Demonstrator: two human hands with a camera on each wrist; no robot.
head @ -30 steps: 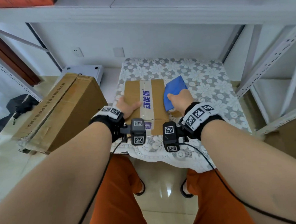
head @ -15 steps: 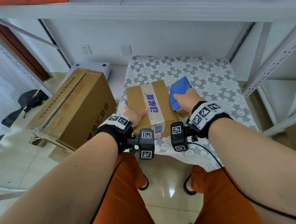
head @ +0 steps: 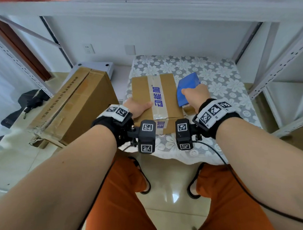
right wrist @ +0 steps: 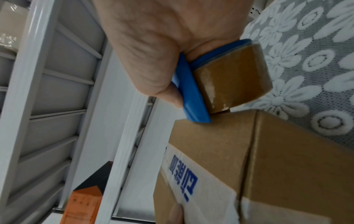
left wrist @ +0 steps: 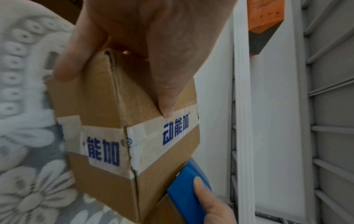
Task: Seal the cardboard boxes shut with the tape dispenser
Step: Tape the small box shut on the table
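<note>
A small cardboard box (head: 155, 99) with a white tape strip printed in blue along its top seam sits on the lace-covered table (head: 219, 74). My left hand (head: 138, 107) grips its near left corner, thumb on top (left wrist: 166, 109), fingers down the side (left wrist: 63, 74). My right hand (head: 196, 96) grips a blue tape dispenser (head: 187, 89) with a brown tape roll (right wrist: 235, 78), held at the box's right edge (right wrist: 220, 136).
A large cardboard box (head: 75, 107) stands tilted on the floor left of the table. White metal shelving (head: 279, 62) rises at the right and a shelf runs overhead. An orange box (left wrist: 265, 14) sits on a shelf. My knees are under the table's near edge.
The box has been lifted and slid left toward me by my left hand, its top tilted up. My right hand has kept the dispenser beside the box's right edge.
</note>
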